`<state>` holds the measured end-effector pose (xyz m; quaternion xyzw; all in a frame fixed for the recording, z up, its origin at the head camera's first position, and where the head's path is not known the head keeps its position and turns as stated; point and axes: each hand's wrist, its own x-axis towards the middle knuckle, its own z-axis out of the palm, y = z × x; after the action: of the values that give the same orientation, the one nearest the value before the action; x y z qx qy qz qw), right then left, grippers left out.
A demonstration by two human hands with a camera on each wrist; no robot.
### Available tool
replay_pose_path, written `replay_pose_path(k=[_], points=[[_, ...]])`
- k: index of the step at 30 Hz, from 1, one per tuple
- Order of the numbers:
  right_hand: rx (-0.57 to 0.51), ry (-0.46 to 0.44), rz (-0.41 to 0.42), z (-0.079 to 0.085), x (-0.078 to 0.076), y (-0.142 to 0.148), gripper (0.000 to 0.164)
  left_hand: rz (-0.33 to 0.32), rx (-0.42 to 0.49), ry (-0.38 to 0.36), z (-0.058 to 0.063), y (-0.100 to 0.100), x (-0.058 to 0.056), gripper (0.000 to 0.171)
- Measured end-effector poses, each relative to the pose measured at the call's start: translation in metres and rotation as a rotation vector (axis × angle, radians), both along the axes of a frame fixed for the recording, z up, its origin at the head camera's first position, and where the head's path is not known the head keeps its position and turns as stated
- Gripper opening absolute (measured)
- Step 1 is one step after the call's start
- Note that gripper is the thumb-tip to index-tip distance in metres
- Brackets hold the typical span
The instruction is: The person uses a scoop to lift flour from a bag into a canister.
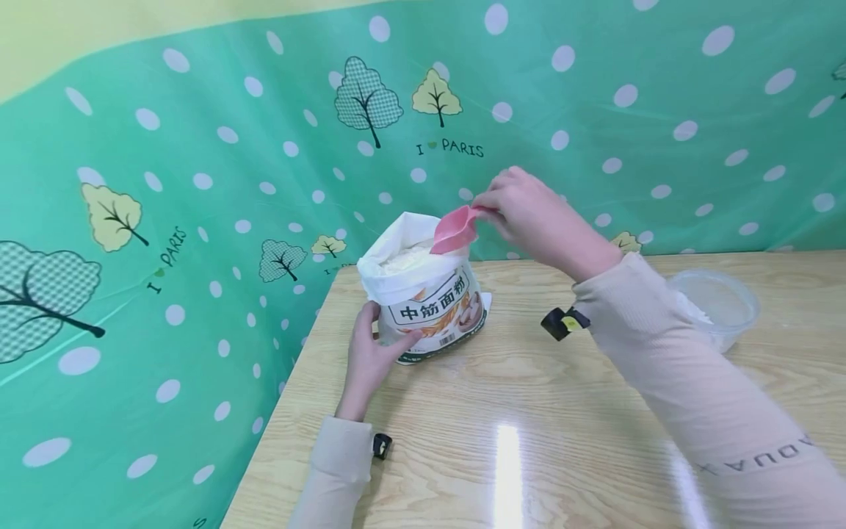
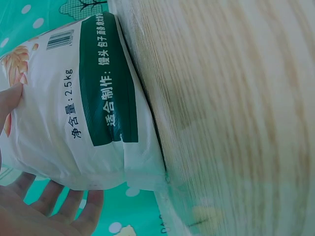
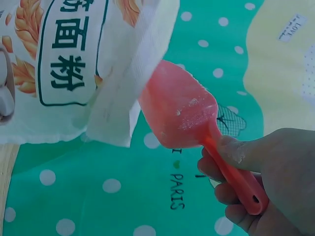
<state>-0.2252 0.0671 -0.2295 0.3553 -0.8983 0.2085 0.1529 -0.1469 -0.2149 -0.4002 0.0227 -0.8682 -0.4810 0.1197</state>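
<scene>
A white flour bag point(image 1: 413, 288) stands on the wooden table with its top rolled down, and white flour point(image 1: 405, 260) shows inside. My left hand point(image 1: 371, 356) holds the bag's left side, the thumb on the printed front and the fingers around the side. By the handle, my right hand point(image 1: 529, 213) grips a pink scoop point(image 1: 454, 231) at the right of the bag's mouth. In the right wrist view the scoop's front end passes behind the bag's rim, out of sight. A dusting of flour clings to the scoop bowl point(image 3: 179, 110) and my right thumb point(image 3: 241, 152).
A clear round plastic tub point(image 1: 720, 294) with something white in it stands at the right of the table point(image 1: 463, 426), partly behind my right sleeve. A green dotted cloth point(image 1: 562, 95) hangs behind the table and along its left side.
</scene>
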Motion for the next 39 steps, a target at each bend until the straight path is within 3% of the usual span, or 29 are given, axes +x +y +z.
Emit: replay_pose_path(k=[6,15,21,27,32,39], points=[[0.049,0.04,0.032,0.0,0.006,-0.011,0.021,0.001,0.001,0.004,-0.001,-0.001,0.0,0.075],[0.192,-0.055,0.021,0.007,0.012,-0.015,0.017,0.011,-0.006,-0.002,-0.005,0.0,-0.002,0.076],[0.326,-0.116,-0.001,0.022,0.015,-0.025,0.018,0.015,-0.013,-0.003,-0.004,0.0,-0.002,0.078],[0.484,-0.107,-0.046,0.039,0.018,-0.049,0.019,0.027,-0.009,-0.005,-0.002,0.001,0.0,0.078],[0.564,-0.116,-0.085,0.039,0.022,-0.067,0.019,0.038,0.02,-0.033,-0.001,0.003,0.003,0.081],[0.684,-0.149,-0.118,0.034,0.017,-0.088,0.019,0.017,0.007,-0.006,-0.002,0.003,0.001,0.078]])
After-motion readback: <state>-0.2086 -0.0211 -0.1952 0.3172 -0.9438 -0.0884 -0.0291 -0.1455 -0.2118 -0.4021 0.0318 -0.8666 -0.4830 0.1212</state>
